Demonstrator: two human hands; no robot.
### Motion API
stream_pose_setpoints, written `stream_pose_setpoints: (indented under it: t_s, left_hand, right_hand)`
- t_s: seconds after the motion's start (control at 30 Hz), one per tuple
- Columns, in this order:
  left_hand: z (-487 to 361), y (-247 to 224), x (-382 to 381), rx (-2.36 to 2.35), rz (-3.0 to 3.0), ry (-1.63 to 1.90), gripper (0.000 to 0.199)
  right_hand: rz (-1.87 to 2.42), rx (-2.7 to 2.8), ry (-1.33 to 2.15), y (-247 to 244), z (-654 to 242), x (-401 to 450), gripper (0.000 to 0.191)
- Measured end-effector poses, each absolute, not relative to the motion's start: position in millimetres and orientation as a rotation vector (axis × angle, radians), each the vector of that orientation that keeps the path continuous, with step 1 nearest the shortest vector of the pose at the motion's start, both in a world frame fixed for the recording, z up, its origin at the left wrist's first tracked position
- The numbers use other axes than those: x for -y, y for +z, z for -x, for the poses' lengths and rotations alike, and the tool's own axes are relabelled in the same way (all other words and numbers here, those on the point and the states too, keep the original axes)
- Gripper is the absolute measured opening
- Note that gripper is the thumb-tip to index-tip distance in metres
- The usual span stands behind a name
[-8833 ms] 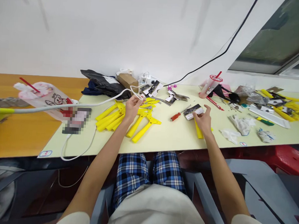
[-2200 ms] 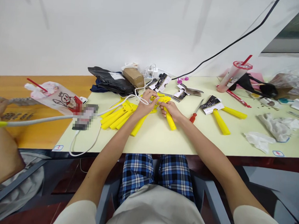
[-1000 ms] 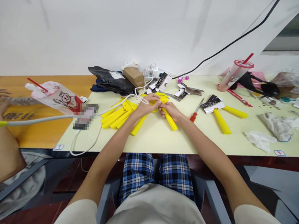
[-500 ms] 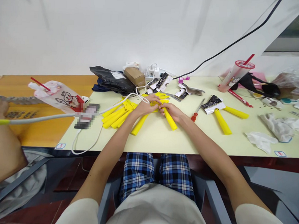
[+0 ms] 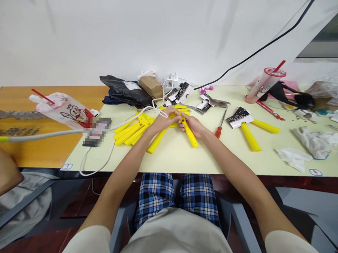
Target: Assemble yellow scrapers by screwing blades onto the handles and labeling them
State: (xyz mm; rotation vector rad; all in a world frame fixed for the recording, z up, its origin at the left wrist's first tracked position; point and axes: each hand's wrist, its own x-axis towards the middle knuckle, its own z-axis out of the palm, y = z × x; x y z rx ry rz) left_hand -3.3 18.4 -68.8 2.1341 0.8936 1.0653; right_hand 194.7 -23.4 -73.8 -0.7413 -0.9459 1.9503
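Note:
My right hand (image 5: 196, 126) is closed around the upper end of a yellow plastic handle (image 5: 191, 136), whose grip slants toward the front edge of the table. Close against it, my left hand (image 5: 165, 120) has its fingertips pinched together at the head of that handle. What lies between those fingertips is too small and covered to make out. Several more yellow handles (image 5: 131, 132) lie in a fanned pile to the left, and one loose yellow handle (image 5: 157, 141) rests under my left wrist. A red-handled screwdriver (image 5: 219, 130) lies right of my right hand.
Two yellow-handled scrapers (image 5: 249, 136) with black-and-white cards lie to the right. Metal blades (image 5: 217, 102) and cards are behind my hands. A white cable (image 5: 124, 122) crosses on the left near a phone (image 5: 97, 132). Drink cups (image 5: 266, 85) and crumpled tissues (image 5: 294, 158) are around.
Both my hands stay at the head of the yellow handle, with the fingers shifting slightly. At the far left, another person's hand has moved out of view.

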Motion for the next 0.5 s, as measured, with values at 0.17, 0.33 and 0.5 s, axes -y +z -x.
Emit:
stream_pose_setpoints:
  t_s: [0.17,0.33,0.5]
  left_hand:
    - [-1.0,-66.1,-15.8,-0.897,-2.129,1.043,0.015]
    - [0.4,-63.9,-12.6,-0.918,-2.140,1.065,0.010]
    - [2.3,-67.7,-14.1,-0.947,-2.036,1.102,0.014]
  right_hand:
    - [0.794,0.969,1.891,-69.5,-194.0,26.4,0.025]
    - [0.807,0.959,1.877,-68.8,-193.4,25.6,0.025]
    - [0.800,0.945,1.855,-71.7,-194.7,24.3,0.024]
